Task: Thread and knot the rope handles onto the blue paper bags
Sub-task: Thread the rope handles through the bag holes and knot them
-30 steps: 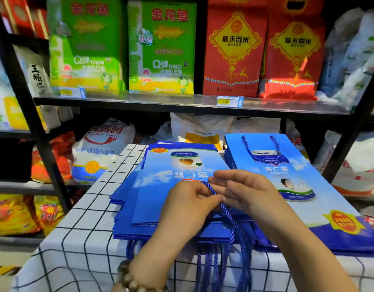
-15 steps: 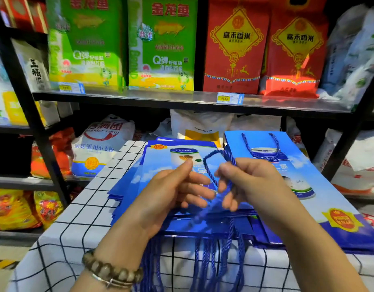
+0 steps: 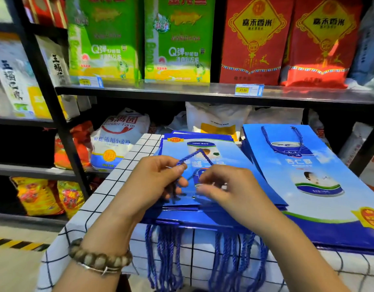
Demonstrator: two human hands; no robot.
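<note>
One twisted rope (image 3: 190,157) peaks triangularly between left hand (image 3: 152,182) and right hand (image 3: 228,186).

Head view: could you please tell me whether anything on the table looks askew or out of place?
Only mild untidiness: the left stack of blue bags is fanned, its edges misaligned, and rope handles dangle over the front edge of the checked cloth. Nothing looks torn or spilled.

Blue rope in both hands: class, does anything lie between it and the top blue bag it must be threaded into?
Nothing visible does. The rope arches between left hand and right hand directly above the top bag; only the hands overlap it.
</note>
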